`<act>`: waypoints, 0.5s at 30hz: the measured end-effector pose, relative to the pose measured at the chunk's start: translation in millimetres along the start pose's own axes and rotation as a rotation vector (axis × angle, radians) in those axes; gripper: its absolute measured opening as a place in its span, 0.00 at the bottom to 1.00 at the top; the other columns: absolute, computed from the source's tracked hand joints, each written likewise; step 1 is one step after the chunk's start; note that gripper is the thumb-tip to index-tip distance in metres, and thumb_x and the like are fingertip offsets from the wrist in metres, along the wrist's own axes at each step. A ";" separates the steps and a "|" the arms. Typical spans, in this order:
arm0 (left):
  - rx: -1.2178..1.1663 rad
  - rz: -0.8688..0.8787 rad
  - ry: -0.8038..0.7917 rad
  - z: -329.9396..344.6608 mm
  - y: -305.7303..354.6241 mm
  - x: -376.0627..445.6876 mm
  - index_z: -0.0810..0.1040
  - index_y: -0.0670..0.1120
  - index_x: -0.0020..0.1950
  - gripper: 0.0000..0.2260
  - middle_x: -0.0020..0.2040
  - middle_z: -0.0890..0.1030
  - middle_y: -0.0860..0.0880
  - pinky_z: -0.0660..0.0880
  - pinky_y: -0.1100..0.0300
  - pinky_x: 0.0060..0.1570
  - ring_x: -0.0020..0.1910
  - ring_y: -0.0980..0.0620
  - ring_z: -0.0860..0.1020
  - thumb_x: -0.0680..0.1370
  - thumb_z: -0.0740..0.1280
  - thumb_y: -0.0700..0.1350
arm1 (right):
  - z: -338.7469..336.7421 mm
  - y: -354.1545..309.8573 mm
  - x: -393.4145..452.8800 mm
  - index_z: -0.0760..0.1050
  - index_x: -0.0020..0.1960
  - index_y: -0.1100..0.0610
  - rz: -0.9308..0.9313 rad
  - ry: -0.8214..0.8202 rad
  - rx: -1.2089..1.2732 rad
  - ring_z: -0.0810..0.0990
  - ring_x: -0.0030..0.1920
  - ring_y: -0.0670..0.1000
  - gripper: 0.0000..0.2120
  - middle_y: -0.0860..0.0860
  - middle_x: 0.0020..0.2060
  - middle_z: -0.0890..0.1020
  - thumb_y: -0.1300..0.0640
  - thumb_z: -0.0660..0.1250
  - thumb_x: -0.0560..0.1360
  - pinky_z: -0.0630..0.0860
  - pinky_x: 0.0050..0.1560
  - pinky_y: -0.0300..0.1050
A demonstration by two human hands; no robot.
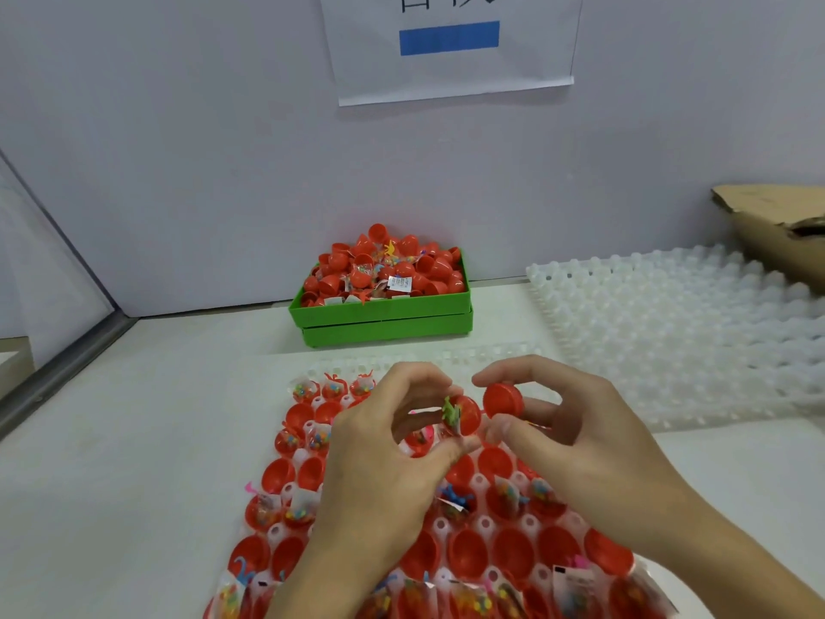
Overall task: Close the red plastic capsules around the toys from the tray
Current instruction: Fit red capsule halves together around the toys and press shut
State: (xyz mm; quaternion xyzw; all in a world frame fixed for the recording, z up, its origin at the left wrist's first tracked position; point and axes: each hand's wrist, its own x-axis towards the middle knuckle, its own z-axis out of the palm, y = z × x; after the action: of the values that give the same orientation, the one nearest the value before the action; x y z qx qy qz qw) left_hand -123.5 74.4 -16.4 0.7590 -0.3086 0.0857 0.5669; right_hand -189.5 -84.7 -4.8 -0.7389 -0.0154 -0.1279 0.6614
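A small packing workstation: a white partitioned bench [134,440] with a printed paper sign [451,42], stacked white plastic dimpled trays [678,332], a green plastic bin [379,310] heaped with red capsule halves, and a torn brown cardboard box [777,225].

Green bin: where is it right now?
Head view: the green bin sits centre, at the table's far edge against the wall, heaped with red capsule halves, beyond both hands and left of the empty white tray.

Both the left hand [384,444] and right hand [576,422] are bare, forearms unsleeved, with no rings or watch.
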 end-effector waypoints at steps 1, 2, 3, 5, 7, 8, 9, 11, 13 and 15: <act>0.001 0.004 -0.005 -0.3 -0.2 -0.1 0.78 0.54 0.50 0.22 0.48 0.84 0.57 0.80 0.63 0.49 0.49 0.58 0.83 0.65 0.79 0.34 | 0.5 -0.4 -0.1 0.82 0.51 0.47 -0.020 0.006 -0.014 0.74 0.29 0.48 0.15 0.51 0.35 0.79 0.67 0.68 0.76 0.68 0.29 0.34; -0.001 0.003 -0.011 -0.8 -0.3 -0.4 0.78 0.55 0.50 0.23 0.48 0.84 0.57 0.80 0.63 0.49 0.50 0.58 0.83 0.66 0.79 0.32 | 1.1 -0.4 -0.3 0.82 0.50 0.47 -0.041 0.016 -0.042 0.74 0.28 0.46 0.14 0.49 0.36 0.78 0.65 0.69 0.76 0.68 0.29 0.33; -0.005 -0.001 -0.018 -1.2 0.0 -0.6 0.77 0.57 0.51 0.25 0.48 0.84 0.58 0.80 0.63 0.49 0.51 0.58 0.83 0.66 0.78 0.31 | 2.1 -0.2 -0.3 0.82 0.50 0.46 -0.063 0.024 -0.087 0.73 0.27 0.45 0.13 0.49 0.37 0.77 0.64 0.69 0.76 0.67 0.28 0.33; -0.010 -0.011 -0.039 -1.9 0.7 -1.3 0.77 0.59 0.52 0.26 0.49 0.84 0.58 0.81 0.61 0.50 0.51 0.58 0.83 0.66 0.78 0.32 | 3.7 0.5 0.0 0.83 0.49 0.44 -0.099 0.049 -0.186 0.73 0.27 0.44 0.13 0.50 0.40 0.77 0.62 0.70 0.75 0.68 0.29 0.34; -0.050 -0.023 -0.058 -2.5 2.1 -1.4 0.77 0.59 0.52 0.25 0.48 0.84 0.58 0.81 0.61 0.50 0.50 0.58 0.84 0.66 0.78 0.33 | 4.8 0.7 0.5 0.83 0.46 0.44 -0.116 0.085 -0.231 0.75 0.28 0.44 0.11 0.49 0.41 0.78 0.62 0.71 0.75 0.69 0.30 0.35; -0.073 -0.029 -0.066 -2.8 2.6 -1.2 0.77 0.58 0.51 0.24 0.48 0.85 0.57 0.81 0.62 0.50 0.49 0.57 0.84 0.66 0.78 0.34 | 5.0 0.8 0.5 0.83 0.44 0.45 -0.117 0.101 -0.237 0.77 0.28 0.45 0.10 0.49 0.41 0.79 0.61 0.72 0.74 0.70 0.30 0.35; -0.087 -0.030 -0.071 -3.2 3.6 -1.1 0.78 0.57 0.51 0.22 0.47 0.85 0.57 0.80 0.64 0.50 0.49 0.57 0.84 0.66 0.79 0.35 | 5.1 0.9 0.4 0.83 0.43 0.45 -0.114 0.110 -0.241 0.78 0.29 0.45 0.09 0.48 0.40 0.80 0.60 0.72 0.74 0.71 0.31 0.34; -0.093 -0.024 -0.089 -3.8 4.9 -0.7 0.79 0.55 0.50 0.19 0.47 0.85 0.57 0.79 0.67 0.49 0.49 0.58 0.84 0.66 0.79 0.37 | 5.4 1.5 0.5 0.83 0.41 0.46 -0.106 0.115 -0.242 0.79 0.31 0.45 0.09 0.48 0.40 0.80 0.60 0.72 0.73 0.71 0.32 0.33; -0.110 -0.029 -0.111 -4.6 5.0 -0.8 0.81 0.53 0.50 0.17 0.47 0.85 0.56 0.78 0.67 0.50 0.50 0.57 0.84 0.67 0.79 0.37 | 5.6 1.9 1.0 0.83 0.40 0.46 -0.094 0.117 -0.236 0.80 0.34 0.46 0.09 0.48 0.41 0.81 0.60 0.72 0.73 0.71 0.33 0.33; -0.141 -0.037 -0.129 -4.9 4.5 -1.3 0.82 0.52 0.50 0.15 0.47 0.85 0.54 0.79 0.65 0.50 0.50 0.55 0.84 0.68 0.78 0.37 | 5.2 1.8 1.2 0.83 0.40 0.45 -0.079 0.128 -0.239 0.81 0.36 0.47 0.10 0.47 0.40 0.81 0.61 0.73 0.73 0.72 0.35 0.34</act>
State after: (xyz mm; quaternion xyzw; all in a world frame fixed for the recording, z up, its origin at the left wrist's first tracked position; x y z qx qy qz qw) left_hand -126.0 78.6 -11.8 0.7267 -0.3357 0.0044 0.5993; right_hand -187.1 -80.0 -6.8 -0.8015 0.0128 -0.2016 0.5628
